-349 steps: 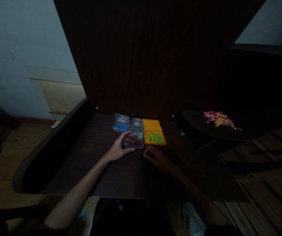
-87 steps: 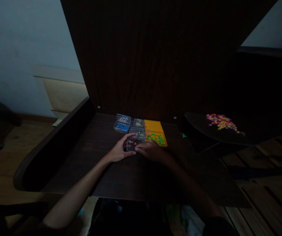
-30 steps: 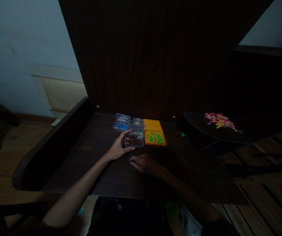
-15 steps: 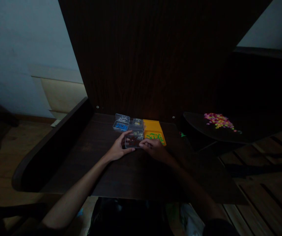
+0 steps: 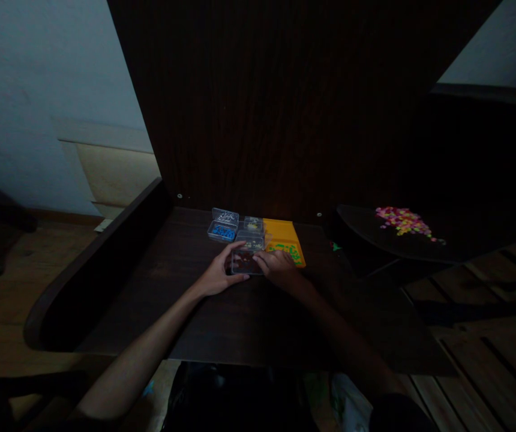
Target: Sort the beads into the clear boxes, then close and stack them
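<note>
A clear plastic box (image 5: pixel 242 264) with dark reddish bits in it lies near the middle of the dark table. My left hand (image 5: pixel 218 273) grips its left end, thumb along the near side and fingers at the far side. At the box's right end is my right hand (image 5: pixel 276 267), fingers curled together over the rim; whatever they pinch is hidden. Just beyond stand more clear boxes (image 5: pixel 249 240) with pale pieces. An open clear box (image 5: pixel 215 236) of blue pieces sits to their left. On the right, partly behind my right hand, lies an open yellow box (image 5: pixel 279 228) holding green pieces.
A pile of pink, yellow and orange pieces (image 5: pixel 404 222) lies on a dark curved ledge at the right. Dark raised boards border the table (image 5: pixel 141 300) at the left (image 5: pixel 96 264) and back (image 5: pixel 285 120). The scene is dim.
My right hand has shifted slightly, its fingers now reaching farther over the box's right end. My left hand keeps its hold. The whole view has drifted a little.
</note>
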